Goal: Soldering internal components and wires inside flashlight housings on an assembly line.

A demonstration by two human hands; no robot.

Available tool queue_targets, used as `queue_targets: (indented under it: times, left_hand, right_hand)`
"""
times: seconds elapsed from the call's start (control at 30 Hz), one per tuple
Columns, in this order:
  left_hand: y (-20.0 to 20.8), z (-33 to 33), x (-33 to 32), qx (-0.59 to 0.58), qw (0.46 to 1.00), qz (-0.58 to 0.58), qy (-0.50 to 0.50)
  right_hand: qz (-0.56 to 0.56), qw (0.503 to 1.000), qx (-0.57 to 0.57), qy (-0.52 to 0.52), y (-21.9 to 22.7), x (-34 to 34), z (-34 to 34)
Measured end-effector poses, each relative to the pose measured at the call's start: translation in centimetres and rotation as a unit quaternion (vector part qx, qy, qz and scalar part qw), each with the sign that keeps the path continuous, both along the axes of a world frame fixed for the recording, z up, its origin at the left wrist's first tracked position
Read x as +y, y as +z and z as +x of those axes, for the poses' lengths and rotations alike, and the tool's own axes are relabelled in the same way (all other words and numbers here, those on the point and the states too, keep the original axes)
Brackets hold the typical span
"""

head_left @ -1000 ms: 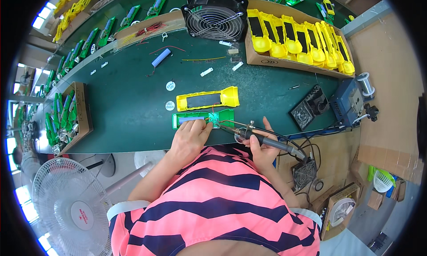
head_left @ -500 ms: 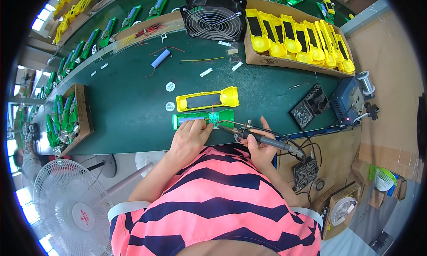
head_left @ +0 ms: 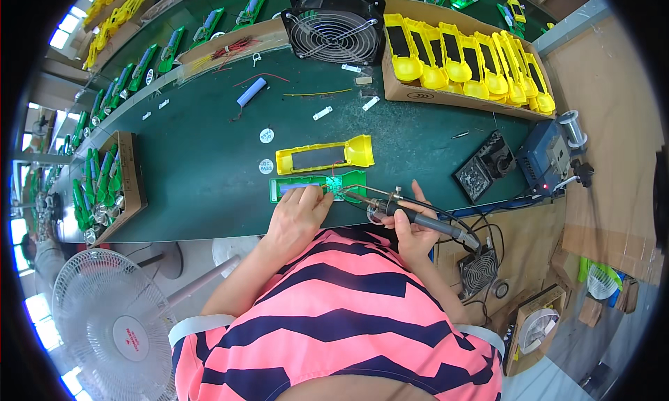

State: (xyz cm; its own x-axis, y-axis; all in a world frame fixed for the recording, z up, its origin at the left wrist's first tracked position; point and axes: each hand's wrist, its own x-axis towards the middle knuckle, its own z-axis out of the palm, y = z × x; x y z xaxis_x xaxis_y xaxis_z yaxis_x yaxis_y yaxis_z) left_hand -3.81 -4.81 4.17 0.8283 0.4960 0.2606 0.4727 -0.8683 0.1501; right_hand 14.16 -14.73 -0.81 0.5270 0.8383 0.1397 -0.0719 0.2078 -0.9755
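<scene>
**Soldering step at the bd, L hand steadying**

Your R hand [head_left: 414, 235] is clamped round the soldering iron [head_left: 433, 224], tip at the circuit bd [head_left: 334, 182]; can't tell if it's touching. Your L hand [head_left: 300, 209] has its fingertips bunched tog. by the bd's L side; can't see what, if anything, they pinch. The green housing [head_left: 357, 179] lies on the bench [head_left: 202, 171] nr its front edge, w/ bd & blue cell [head_left: 291, 187] inside, just your side of the yellow shell [head_left: 361, 151]; a thin red wire [head_left: 333, 169] spans the two. Prob. a wire joint in hand. Next move calls for a steady tip, L fingers clear of heat & no tug on that wire.
</scene>
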Motion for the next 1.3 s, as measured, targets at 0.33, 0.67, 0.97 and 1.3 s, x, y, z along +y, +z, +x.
queue_targets:
  times: [0.33,0.67,0.97,1.3]
  left_hand:
    - [0.2,0.6,-0.1,-0.024,0.999,0.027,0.024]
    - [-1.5,-0.9,8.5,0.041,0.969,0.005,0.242]
    - [-3.3,-4.8,0.7,-0.193,0.971,-0.1,0.095]
    - [9.4,-1.8,12.2,-0.184,0.975,-0.12,0.026]
  right_hand:
    - [0.03,0.997,0.054,-0.037,0.0,-0.2,0.6]
    - [0.037,0.994,0.002,-0.101,-1.7,-1.0,2.7]
    - [0.058,0.979,-0.038,-0.194,-1.8,-0.7,4.9]
    - [0.034,0.969,-0.005,-0.244,-3.1,-0.4,7.8]
